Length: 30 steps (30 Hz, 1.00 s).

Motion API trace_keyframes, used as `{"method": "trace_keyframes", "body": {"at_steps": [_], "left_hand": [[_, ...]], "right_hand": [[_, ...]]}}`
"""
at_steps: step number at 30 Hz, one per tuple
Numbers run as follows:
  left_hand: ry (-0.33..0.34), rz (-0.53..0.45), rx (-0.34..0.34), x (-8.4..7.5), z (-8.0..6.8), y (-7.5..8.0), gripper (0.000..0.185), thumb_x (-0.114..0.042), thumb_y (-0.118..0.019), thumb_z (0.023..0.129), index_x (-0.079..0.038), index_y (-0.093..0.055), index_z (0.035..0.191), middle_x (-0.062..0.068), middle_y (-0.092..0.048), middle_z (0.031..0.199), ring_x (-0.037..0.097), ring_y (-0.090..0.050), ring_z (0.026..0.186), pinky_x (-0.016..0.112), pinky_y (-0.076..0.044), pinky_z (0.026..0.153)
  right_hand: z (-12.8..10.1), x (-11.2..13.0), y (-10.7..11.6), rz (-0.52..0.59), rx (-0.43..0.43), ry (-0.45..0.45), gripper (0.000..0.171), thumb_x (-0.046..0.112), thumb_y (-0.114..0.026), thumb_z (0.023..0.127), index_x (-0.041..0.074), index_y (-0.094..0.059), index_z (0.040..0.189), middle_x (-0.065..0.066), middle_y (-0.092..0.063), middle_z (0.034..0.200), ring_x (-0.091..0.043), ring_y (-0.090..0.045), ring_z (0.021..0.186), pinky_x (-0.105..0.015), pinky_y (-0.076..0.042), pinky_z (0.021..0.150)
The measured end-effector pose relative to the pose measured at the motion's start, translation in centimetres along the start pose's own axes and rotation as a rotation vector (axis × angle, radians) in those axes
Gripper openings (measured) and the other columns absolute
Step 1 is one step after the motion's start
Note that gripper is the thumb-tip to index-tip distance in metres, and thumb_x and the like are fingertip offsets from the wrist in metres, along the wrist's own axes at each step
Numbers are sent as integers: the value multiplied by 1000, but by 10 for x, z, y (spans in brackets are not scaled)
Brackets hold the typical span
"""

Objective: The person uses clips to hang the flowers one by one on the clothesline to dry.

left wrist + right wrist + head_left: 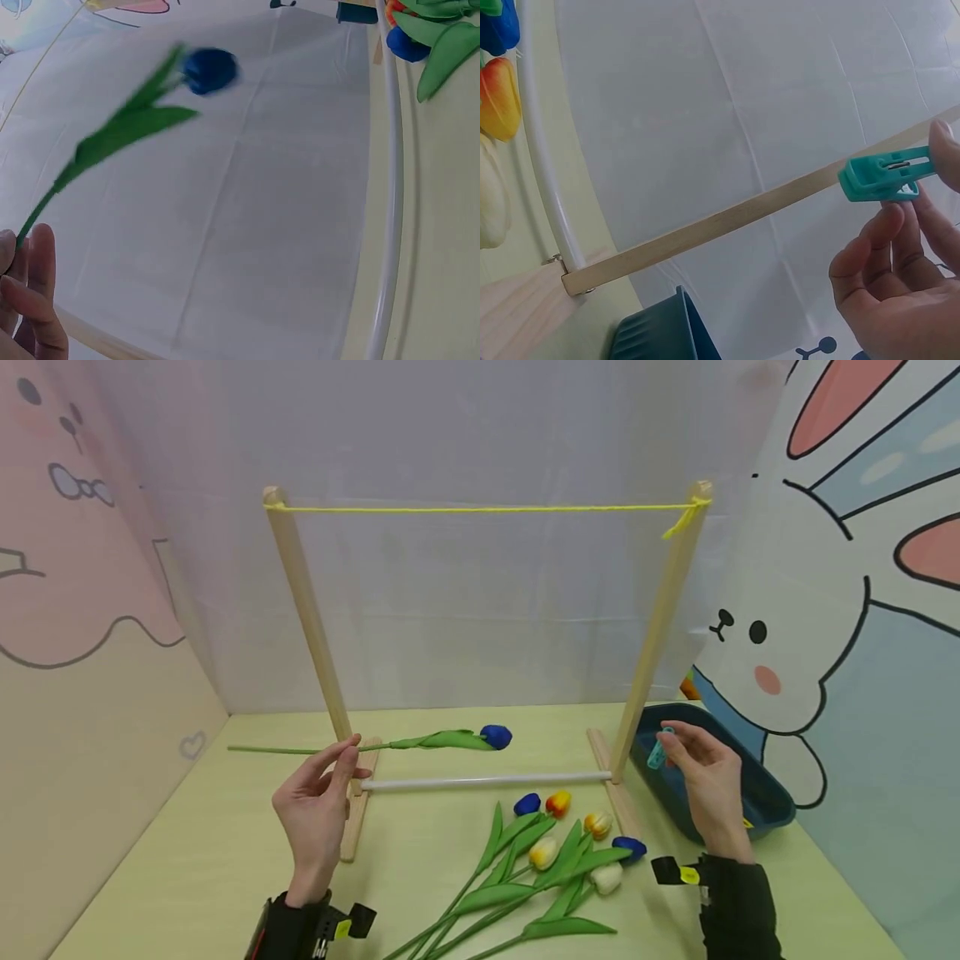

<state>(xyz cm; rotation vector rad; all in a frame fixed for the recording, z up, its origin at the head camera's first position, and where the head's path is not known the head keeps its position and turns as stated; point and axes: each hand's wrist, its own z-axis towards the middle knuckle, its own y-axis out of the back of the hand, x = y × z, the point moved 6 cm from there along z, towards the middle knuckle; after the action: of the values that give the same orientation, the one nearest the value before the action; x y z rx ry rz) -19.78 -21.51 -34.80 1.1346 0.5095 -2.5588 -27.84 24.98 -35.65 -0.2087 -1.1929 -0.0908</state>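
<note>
My left hand (318,802) pinches the green stem of a blue artificial tulip (450,740), held level in the air in front of the left post; the blue bud (210,70) points right. My right hand (705,772) pinches a teal clothespin (658,750) above the dark blue bin (765,793); the clip (881,176) shows between thumb and fingers. A wooden frame (303,610) with a yellow string (480,509) across its top stands between the hands.
Several artificial tulips (555,852), blue, orange, yellow and white, lie on the pale green table (187,860) in front of the frame's white bottom bar (487,782). Cartoon-printed walls close in left, back and right.
</note>
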Motion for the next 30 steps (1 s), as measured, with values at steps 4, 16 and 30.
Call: {"method": "trace_keyframes", "body": {"at_steps": [4, 16, 30], "left_hand": [[-44, -54, -15, -10, 2, -2, 16, 11, -62, 93, 18, -68, 106, -5, -80, 100, 4, -70, 62, 27, -17, 35], [-114, -165, -5, -23, 14, -2, 23, 13, -57, 95, -3, -42, 100, -1, -80, 92, 7, -69, 66, 29, -12, 39], [-55, -28, 49, -36, 49, -13, 4, 0, -64, 96, 1, -62, 99, -9, -80, 90, 8, -63, 60, 16, -36, 46]], "right_hand": [[1, -1, 0, 13, -31, -4, 13, 4, -65, 96, 8, -73, 106, 8, -71, 88, -11, -56, 75, -18, -50, 70], [4, 6, 2, 109, -82, -31, 15, 2, -68, 94, 0, -73, 108, 6, -76, 87, -8, -65, 76, -16, -52, 68], [29, 53, -32, 74, 172, 131, 18, -4, -67, 92, 0, -67, 110, 6, -74, 98, -4, -73, 85, -16, -58, 79]]}}
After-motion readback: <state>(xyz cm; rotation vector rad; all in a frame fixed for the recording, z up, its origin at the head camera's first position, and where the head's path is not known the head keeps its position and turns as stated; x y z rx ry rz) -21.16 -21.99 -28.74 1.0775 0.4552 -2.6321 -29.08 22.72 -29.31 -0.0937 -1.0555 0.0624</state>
